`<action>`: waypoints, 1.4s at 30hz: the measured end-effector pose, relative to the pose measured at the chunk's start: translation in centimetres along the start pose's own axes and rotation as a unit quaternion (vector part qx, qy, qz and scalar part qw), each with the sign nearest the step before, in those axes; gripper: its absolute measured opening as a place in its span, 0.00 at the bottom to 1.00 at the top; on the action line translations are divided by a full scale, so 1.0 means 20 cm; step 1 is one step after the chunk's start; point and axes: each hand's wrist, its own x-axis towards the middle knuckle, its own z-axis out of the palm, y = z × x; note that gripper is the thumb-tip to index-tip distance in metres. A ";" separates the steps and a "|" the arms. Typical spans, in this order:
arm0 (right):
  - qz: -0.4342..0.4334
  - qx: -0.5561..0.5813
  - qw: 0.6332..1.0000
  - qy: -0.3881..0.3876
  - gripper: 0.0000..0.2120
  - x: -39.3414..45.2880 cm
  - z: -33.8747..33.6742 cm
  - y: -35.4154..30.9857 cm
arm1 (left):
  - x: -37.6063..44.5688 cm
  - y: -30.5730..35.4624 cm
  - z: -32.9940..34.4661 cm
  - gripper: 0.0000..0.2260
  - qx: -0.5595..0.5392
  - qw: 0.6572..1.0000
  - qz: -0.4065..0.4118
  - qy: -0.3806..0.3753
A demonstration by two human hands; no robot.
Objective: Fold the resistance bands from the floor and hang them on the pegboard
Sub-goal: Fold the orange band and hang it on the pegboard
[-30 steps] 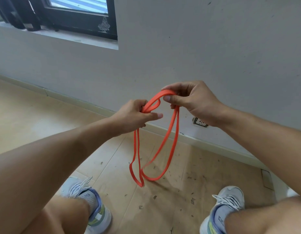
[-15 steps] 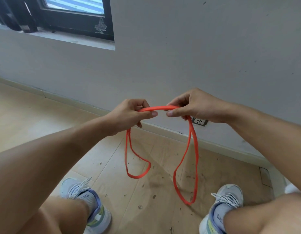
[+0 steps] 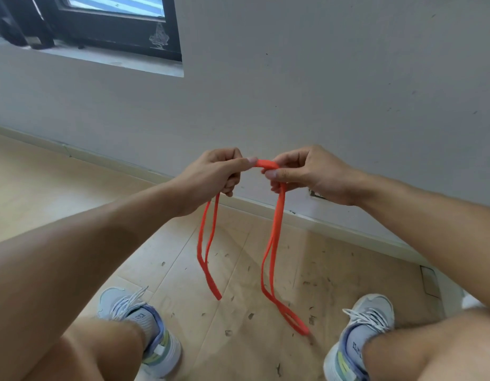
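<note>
A pale grey wall fills the upper part of our view, with a dark-framed window at the top left and a skirting board running along its foot. Below it lies a light wooden floor, scattered with small dark flecks. A wall socket peeks out low on the wall, partly hidden behind the right wrist.

We see the left hand and the right hand held close together in front of the wall, above the floor. Both grasp the orange resistance band: the left hand's fingers are curled round it with the thumb pressed along the top, and the right hand pinches it between thumb and curled fingers. A short arch of band bridges the small gap between the 2 hands.

From each hand a doubled length hangs down as a narrow loop, giving 2 loops side by side and apart from one another. The left loop ends higher; the right loop reaches lower, its tip near the floor, though we cannot tell whether it touches.

At the bottom, 2 bare knees frame the scene, with a left shoe and a right shoe, both light grey with white laces, planted on the floor.
</note>
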 end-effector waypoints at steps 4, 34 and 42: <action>-0.034 -0.033 0.998 0.032 0.10 0.01 0.01 -0.03 | -0.02 0.00 -0.01 0.15 0.027 1.000 -0.009 -0.007; -0.041 -0.046 0.995 0.083 0.12 0.01 0.09 -0.02 | -0.01 0.05 -0.02 0.15 -0.027 0.997 -0.006 0.078; -0.051 -0.006 0.997 0.064 0.07 0.03 0.14 -0.03 | 0.02 0.10 0.01 0.12 -0.072 0.992 0.012 0.099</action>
